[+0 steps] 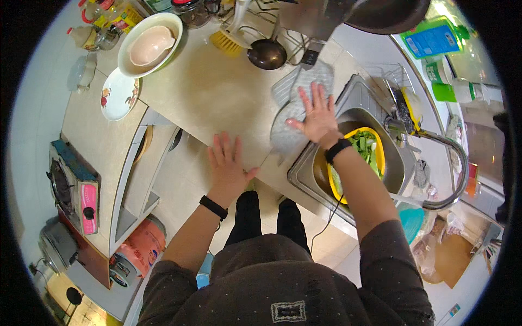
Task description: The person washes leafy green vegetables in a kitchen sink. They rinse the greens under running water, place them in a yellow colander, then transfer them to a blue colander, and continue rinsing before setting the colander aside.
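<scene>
My left hand (227,165) is spread at the near edge of the countertop (228,93), holding nothing; whether it touches the surface I cannot tell. Above a blurred grey-white cloth (287,124) my right hand (319,116) has its fingers apart, palm down, just left of the steel sink (391,175). Whether it touches the cloth is unclear. Beneath my right forearm, a yellow basket (381,153) of green leafy vegetables (363,146) sits in the sink. A dark ladle (267,53) and a yellow-bristled brush (226,42) lie beyond my hands.
Nested bowls (122,61) and a floral plate (120,94) stand at the upper left, near bottles. A portable gas stove (73,187) is at the far left. The curved faucet (458,163) arches right of the sink. A dark pan (387,16) is at the top.
</scene>
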### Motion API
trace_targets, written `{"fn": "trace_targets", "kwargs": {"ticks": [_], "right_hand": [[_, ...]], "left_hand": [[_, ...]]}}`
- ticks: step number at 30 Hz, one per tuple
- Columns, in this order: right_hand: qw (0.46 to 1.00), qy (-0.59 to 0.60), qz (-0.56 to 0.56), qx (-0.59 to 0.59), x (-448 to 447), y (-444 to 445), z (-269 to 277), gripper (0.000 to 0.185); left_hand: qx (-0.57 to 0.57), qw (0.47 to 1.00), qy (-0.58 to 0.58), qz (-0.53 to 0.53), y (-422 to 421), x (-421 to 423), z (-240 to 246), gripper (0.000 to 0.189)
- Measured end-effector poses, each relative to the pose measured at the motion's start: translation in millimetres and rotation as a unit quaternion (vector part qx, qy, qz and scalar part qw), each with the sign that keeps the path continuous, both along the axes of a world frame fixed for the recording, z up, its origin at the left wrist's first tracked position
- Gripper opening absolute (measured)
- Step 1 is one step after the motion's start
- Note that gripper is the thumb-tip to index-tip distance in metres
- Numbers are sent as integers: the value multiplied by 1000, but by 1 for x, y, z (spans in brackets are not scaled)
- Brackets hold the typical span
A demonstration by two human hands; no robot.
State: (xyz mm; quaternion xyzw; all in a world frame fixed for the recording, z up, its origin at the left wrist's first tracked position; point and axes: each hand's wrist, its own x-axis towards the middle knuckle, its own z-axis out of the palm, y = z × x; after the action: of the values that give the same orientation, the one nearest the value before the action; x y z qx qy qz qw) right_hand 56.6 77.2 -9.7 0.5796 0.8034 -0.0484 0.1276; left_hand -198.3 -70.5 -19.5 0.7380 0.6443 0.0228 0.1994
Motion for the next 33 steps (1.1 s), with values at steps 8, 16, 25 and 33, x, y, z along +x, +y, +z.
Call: {"fn": "trace_targets", "kwargs": {"ticks": [8, 16, 25, 33], "right_hand": [[988, -83, -114, 57, 57, 78, -17, 92], [944, -25, -315, 92, 107, 124, -20, 66], [944, -294, -142, 46, 198, 118, -39, 29], [863, 85, -493, 76, 234, 133, -100, 70]], "left_hand": [[-7, 1000, -20, -11, 3, -1, 9, 97], [-9, 1000, -23, -3, 4, -3, 8, 95], [-20, 998, -51, 9, 4, -6, 7, 96], [-15, 998, -57, -4, 2, -5, -1, 98]]}}
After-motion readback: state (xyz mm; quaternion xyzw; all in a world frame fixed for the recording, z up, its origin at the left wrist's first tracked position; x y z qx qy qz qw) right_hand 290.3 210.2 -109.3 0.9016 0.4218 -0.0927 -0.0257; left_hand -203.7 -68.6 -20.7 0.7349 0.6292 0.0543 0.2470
